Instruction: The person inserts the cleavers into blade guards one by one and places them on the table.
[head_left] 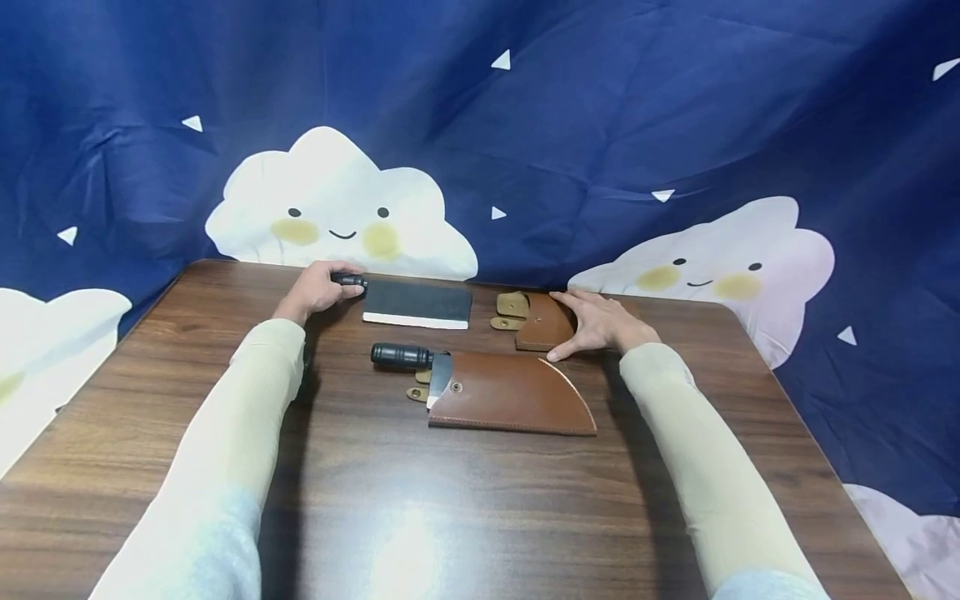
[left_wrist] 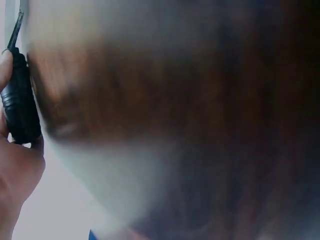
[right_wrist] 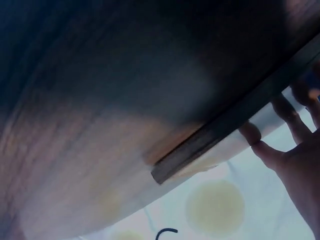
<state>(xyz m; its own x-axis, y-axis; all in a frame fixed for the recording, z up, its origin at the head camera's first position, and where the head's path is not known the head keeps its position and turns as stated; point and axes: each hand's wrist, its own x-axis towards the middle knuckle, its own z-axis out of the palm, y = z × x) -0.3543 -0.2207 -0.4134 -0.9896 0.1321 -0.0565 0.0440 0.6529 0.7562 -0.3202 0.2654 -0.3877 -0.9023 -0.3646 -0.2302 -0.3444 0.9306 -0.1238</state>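
Observation:
At the back left of the table, my left hand [head_left: 318, 287] grips the black handle of a cleaver [head_left: 420, 303] with a dark, broad blade and a pale lower edge. The left wrist view shows fingers around that handle [left_wrist: 21, 100]. My right hand [head_left: 600, 323] rests with spread fingers over a brown leather knife sheath [head_left: 542, 323] and covers its right part. The right wrist view shows the fingers at the sheath's long edge [right_wrist: 210, 140]. In front lies a second knife with a black handle [head_left: 402, 357], its blade mostly inside a larger brown sheath [head_left: 510, 392].
The wood-grain table [head_left: 360, 517] reaches back to a blue cloth [head_left: 540, 150] printed with white clouds. Tan snap straps [head_left: 510, 310] stick out at the left of the back sheath. Another strap [head_left: 417, 393] lies beside the front one.

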